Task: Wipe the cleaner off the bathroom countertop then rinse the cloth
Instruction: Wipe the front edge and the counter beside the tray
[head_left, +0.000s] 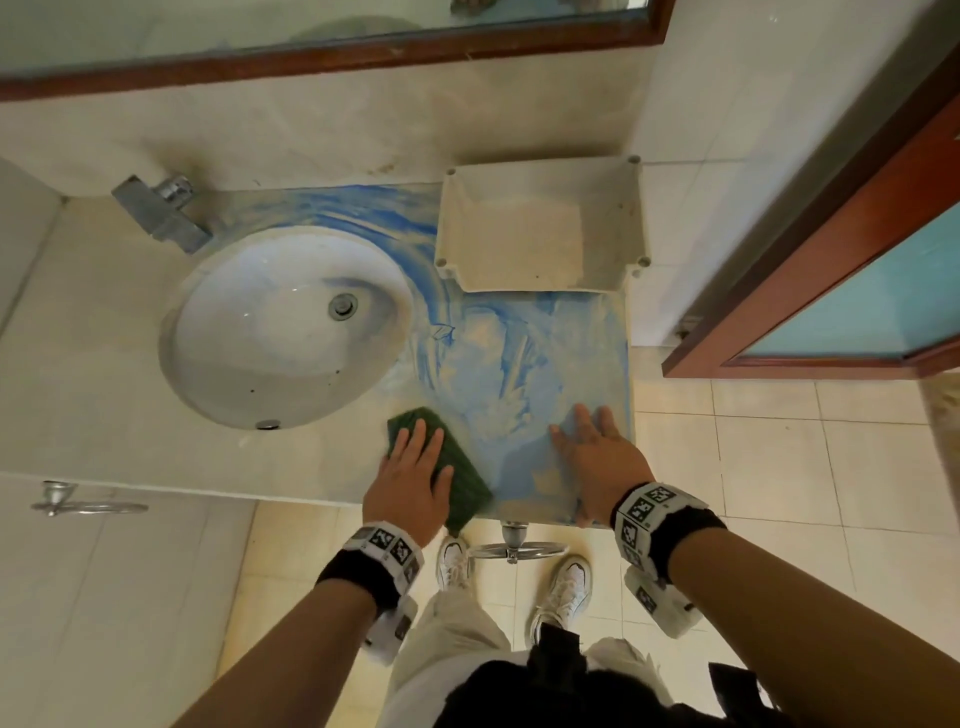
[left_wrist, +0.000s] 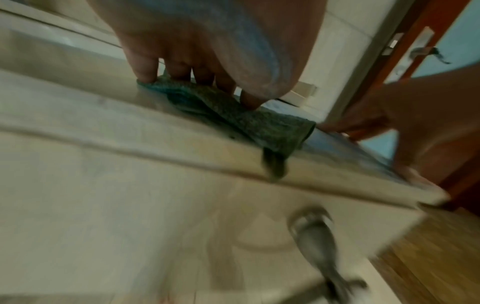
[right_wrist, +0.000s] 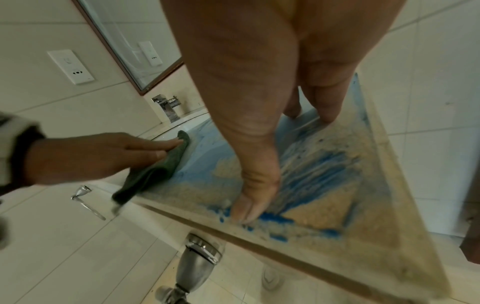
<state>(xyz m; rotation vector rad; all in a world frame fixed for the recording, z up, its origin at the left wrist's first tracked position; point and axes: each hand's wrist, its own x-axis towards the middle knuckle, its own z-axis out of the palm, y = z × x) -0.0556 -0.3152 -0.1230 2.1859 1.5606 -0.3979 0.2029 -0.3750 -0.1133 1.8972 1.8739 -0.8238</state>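
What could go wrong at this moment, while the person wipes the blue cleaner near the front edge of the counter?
1. The green cloth hangs over the countertop front edge; a pull toward the body may drag blue cleaner onto the floor and shoes.
2. The right hand lies flat in the wet cleaner; it may slip or spread it.
3. The left hand only presses with flat fingers, so the cloth could slide away.

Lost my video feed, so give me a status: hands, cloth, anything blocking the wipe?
Left hand flat on green cloth, counter front edge. Right hand flat in blue cleaner, unwiped. Plastic tray on back corner.
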